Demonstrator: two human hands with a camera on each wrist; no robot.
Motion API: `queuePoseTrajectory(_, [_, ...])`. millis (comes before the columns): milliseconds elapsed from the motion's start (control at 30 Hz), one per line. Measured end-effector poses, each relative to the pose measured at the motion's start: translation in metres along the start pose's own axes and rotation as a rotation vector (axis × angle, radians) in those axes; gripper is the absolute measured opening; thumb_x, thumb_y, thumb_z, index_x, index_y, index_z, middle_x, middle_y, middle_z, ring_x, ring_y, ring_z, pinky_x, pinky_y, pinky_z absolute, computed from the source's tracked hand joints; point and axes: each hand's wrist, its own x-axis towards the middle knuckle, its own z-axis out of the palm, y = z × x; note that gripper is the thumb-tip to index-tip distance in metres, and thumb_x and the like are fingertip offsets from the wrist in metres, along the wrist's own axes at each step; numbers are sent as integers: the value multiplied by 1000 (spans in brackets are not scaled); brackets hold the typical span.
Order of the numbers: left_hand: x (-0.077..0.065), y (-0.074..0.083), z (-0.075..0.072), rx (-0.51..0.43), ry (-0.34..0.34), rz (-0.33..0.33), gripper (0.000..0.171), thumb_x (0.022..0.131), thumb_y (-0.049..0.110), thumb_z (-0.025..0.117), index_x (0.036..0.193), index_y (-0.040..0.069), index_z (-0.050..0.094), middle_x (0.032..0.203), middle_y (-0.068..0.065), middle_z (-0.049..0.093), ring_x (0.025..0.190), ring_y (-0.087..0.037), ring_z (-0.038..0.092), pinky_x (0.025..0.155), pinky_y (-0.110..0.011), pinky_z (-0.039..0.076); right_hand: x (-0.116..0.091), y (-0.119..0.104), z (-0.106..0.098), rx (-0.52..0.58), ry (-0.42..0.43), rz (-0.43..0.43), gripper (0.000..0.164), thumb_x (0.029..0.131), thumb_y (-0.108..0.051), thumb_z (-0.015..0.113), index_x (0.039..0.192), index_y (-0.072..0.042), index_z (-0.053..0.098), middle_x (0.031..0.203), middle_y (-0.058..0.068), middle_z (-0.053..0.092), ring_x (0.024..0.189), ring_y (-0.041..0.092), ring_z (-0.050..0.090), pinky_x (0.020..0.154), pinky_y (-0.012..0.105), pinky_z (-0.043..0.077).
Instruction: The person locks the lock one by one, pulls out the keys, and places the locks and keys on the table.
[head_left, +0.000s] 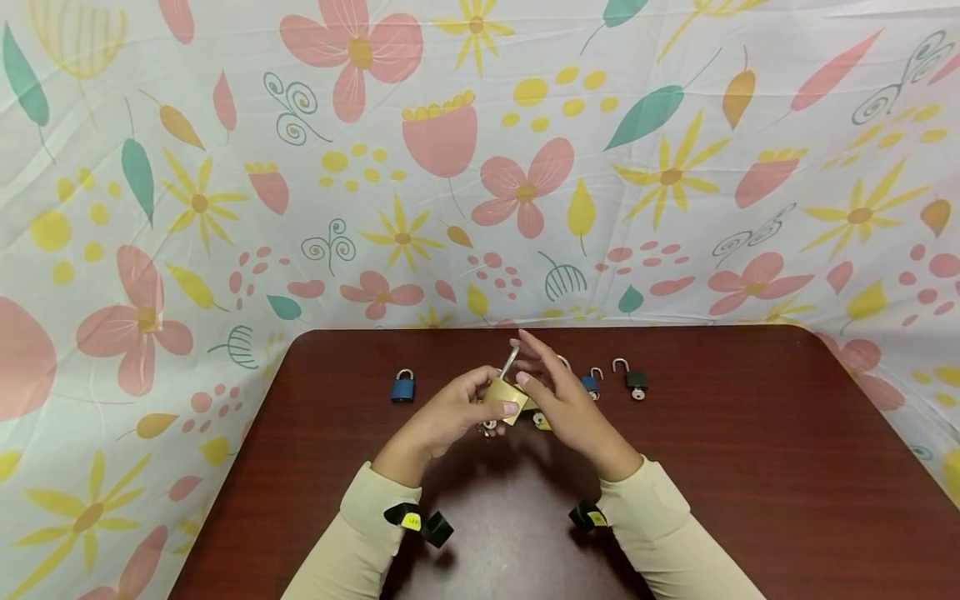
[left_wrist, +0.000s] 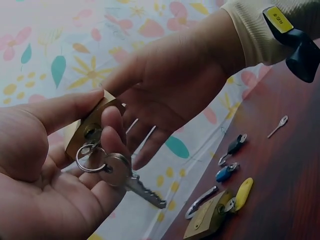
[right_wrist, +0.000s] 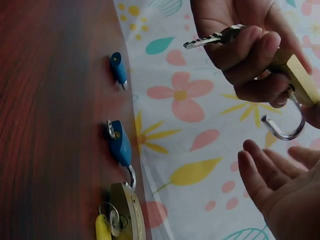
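Note:
My left hand (head_left: 450, 408) grips a brass padlock (head_left: 506, 388) between thumb and fingers, above the table. Its shackle (right_wrist: 287, 134) is swung open. A metal ring with a key (left_wrist: 145, 192) hangs from the keyhole side, by the curled fingers. Close to the shackle, my right hand (head_left: 573, 408) has its fingers extended and apart; whether its thumb touches the padlock I cannot tell. Behind the hands lies another brass padlock (left_wrist: 205, 220) with a yellow-headed key (left_wrist: 244, 194) at its keyhole, partly hidden in the head view.
On the brown table (head_left: 750, 467), a closed blue padlock (head_left: 402, 387) stands left of the hands. To the right are an open blue padlock (head_left: 590, 384) and an open black padlock (head_left: 637, 381), both with keys. A slender key-like piece (left_wrist: 279, 126) lies apart. Floral cloth (head_left: 450, 208) hangs behind.

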Motion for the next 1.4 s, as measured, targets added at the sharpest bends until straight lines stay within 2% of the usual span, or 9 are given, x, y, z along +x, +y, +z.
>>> queuePoseTrajectory(100, [0, -1, 0, -40, -38, 14, 31, 99, 12, 65, 125, 7, 50, 87, 0, 73, 66, -13, 64, 62, -29, 51, 0, 0, 0, 78, -24, -39, 56, 109, -16, 46, 159, -32, 28, 158, 3, 43, 140, 30, 48, 108, 23, 45])
queuePoseTrajectory(233, [0, 0, 1, -62, -56, 20, 27, 99, 12, 64, 122, 9, 50, 87, -1, 76, 64, -13, 65, 61, -28, 51, -1, -1, 0, 61, 22, -37, 47, 109, -17, 45, 154, -30, 40, 143, 9, 55, 128, 23, 56, 102, 25, 49])
queuePoseTrajectory(433, [0, 1, 1, -43, -12, 7, 30, 98, 9, 65, 125, 1, 54, 99, -16, 76, 70, -14, 71, 67, -30, 56, -1, -2, -3, -12, 104, -16, 36, 109, -20, 47, 144, -26, 54, 121, 10, 64, 113, 23, 62, 93, 28, 52])
queuePoseTrajectory(600, [1, 2, 2, 11, 46, -7, 32, 97, 10, 66, 126, -1, 58, 95, -7, 75, 73, -13, 69, 71, -31, 57, -2, -3, -5, -47, 139, -39, 33, 106, -19, 53, 139, -23, 60, 113, 16, 69, 106, 14, 65, 89, 23, 53])
queuePoseTrajectory(767, [1, 2, 3, 57, 72, 4, 29, 99, 13, 65, 126, 5, 56, 100, -8, 75, 76, -15, 66, 72, -31, 55, -3, -5, -5, -37, 140, -73, 35, 105, -15, 55, 140, -16, 60, 110, 19, 70, 101, 10, 66, 81, 22, 53])
queuePoseTrajectory(867, [0, 1, 2, 74, 85, 8, 27, 100, 14, 64, 125, 7, 56, 106, -11, 75, 76, -18, 65, 72, -31, 54, -3, -7, -5, -30, 140, -83, 35, 105, -14, 55, 140, -14, 60, 109, 19, 70, 102, 10, 66, 83, 20, 53])
queuePoseTrajectory(1100, [0, 2, 3, 75, 98, 7, 23, 102, 19, 62, 120, 6, 56, 100, -5, 74, 75, -18, 62, 72, -31, 53, -4, -9, -3, -18, 153, -71, 36, 105, -15, 55, 140, -21, 60, 109, 13, 73, 105, 10, 66, 91, 21, 53])
queuePoseTrajectory(1267, [-1, 4, 6, 82, 117, 9, 23, 103, 19, 60, 121, 6, 56, 97, -4, 73, 72, -18, 57, 68, -29, 50, -4, -8, -2, -14, 182, -53, 34, 105, -17, 55, 137, -25, 62, 106, 7, 74, 102, 10, 68, 90, 25, 55])
queuePoseTrajectory(1400, [-2, 5, 7, 99, 128, 14, 24, 103, 19, 60, 122, 6, 56, 96, -5, 73, 69, -17, 54, 67, -30, 48, -3, -5, 1, 14, 214, -54, 33, 105, -15, 55, 136, -23, 64, 104, 9, 74, 94, 11, 69, 86, 27, 57])
